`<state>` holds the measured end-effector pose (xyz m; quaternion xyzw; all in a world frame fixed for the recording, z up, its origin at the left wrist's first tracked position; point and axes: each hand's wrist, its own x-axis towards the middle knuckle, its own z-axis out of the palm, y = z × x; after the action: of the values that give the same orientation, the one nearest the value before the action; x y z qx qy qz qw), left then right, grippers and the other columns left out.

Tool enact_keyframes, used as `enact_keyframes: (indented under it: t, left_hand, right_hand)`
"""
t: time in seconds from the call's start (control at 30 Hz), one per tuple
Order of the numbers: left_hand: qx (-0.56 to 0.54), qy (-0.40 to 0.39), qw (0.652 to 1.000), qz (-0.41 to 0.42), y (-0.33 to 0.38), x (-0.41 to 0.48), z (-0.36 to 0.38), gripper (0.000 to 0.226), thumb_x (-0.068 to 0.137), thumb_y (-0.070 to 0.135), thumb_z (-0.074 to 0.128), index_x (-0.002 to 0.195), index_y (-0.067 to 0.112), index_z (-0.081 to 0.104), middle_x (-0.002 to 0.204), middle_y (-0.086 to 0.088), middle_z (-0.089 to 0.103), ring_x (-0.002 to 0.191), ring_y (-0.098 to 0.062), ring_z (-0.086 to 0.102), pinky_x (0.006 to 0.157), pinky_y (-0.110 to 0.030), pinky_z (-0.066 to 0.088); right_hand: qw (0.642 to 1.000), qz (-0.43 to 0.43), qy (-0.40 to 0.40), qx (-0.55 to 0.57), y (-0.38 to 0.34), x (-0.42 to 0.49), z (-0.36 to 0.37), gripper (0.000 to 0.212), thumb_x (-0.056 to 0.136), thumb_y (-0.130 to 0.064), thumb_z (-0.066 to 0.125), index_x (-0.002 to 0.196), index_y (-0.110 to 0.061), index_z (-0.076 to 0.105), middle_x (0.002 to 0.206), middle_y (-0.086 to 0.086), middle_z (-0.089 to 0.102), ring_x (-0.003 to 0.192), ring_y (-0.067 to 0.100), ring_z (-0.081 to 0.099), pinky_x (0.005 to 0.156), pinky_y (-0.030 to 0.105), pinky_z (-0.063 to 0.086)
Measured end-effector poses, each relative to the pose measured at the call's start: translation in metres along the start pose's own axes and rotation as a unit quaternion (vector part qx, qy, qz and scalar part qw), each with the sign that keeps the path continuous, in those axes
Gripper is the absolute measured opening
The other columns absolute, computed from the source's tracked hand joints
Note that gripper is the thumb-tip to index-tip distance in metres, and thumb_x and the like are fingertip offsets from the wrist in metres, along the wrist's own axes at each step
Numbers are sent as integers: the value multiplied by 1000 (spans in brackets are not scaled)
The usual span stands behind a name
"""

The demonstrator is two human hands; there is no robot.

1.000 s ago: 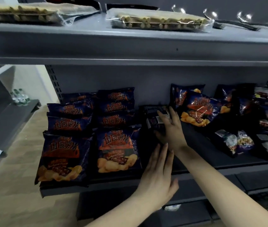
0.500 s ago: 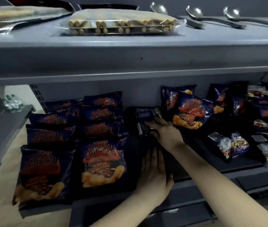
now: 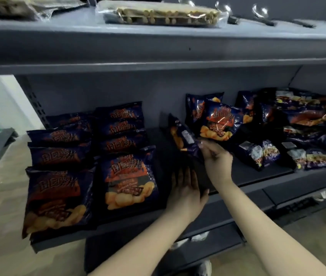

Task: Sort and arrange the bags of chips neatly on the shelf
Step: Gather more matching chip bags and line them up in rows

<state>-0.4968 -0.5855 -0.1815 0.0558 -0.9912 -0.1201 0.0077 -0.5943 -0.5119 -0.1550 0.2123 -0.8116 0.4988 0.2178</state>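
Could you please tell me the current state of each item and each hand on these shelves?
tilted chip bag, tipped up on edge, held by the right hand.
right hand, fingers curled round that bag's lower end.
left hand, fingers straight, flat near the front of the lower shelf.
two left chip-bag columns, face up, overlapped, tidy.
right chip-bag pile, jumbled, unsorted.
wafer roll pack, flat on the upper shelf.
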Motion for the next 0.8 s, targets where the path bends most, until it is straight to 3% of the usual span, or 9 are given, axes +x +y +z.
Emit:
enact_keyframes:
  t: [0.07,0.1,0.27,0.37,0.47,0.6,0.67,0.73,0.8]
  left_hand:
    - [15,-15,999,36,-3,0,-1,67,99,44,24,145,-4,20,154,-22,16,142,-35,14,116,-45,6]
    - [6,-8,999,36,-5,0,-1,68,99,44,23,146,-3,12,155,-21,8,143,-34,7,116,-43,0]
    - [-139,79,986,44,-8,-2,3,72,89,47,20,143,-2,28,150,-22,27,139,-36,25,115,-39,16]
    - [-292,117,949,3,-8,-1,-2,57,97,25,38,147,6,18,154,-15,19,141,-25,21,110,-19,13]
    - [-392,122,910,-53,-7,1,-4,54,99,27,35,148,14,16,152,-6,27,137,-17,30,106,-18,22]
    - [-430,80,896,-70,7,0,-11,68,86,63,28,138,20,37,127,14,39,113,5,38,87,-8,24]
    - [-534,106,829,-127,16,8,-16,61,93,52,41,143,19,27,121,16,40,110,5,41,82,-7,28]
    - [-630,161,736,-187,21,22,-24,58,93,35,49,144,22,24,126,13,45,114,-5,45,93,-16,33]
    - [-688,210,665,-202,19,38,-25,59,87,28,60,139,23,34,131,1,54,110,-10,55,103,-38,40]
  right_hand:
    - [987,121,11,108,-8,-10,-11,21,91,-7,60,110,-7,68,107,-1,66,101,10,62,87,10,44]
    - [970,179,16,166,-10,-13,-15,21,92,-9,57,112,-8,66,110,0,65,102,10,61,88,13,46]
    - [838,355,39,412,-11,-15,-29,21,99,-12,43,105,-12,63,111,10,66,103,25,62,96,41,47]
    - [786,421,40,450,-2,-10,-34,24,101,-12,38,114,-9,58,125,16,60,112,33,59,99,48,45]
    - [781,431,24,452,6,4,-43,34,100,-11,36,129,1,48,129,20,57,116,38,56,98,50,45]
    - [797,410,-50,441,19,13,-45,28,101,-9,35,118,3,54,110,16,65,95,28,63,91,44,48]
    - [781,411,-100,459,24,13,-44,25,100,-6,35,92,-7,58,82,4,70,74,17,66,72,31,55]
    - [763,419,-146,470,25,15,-45,30,97,1,37,75,-13,52,65,-1,67,65,15,65,56,24,54]
    - [759,407,-183,474,26,22,-47,28,93,10,40,75,-8,53,66,2,67,71,19,66,59,26,57]
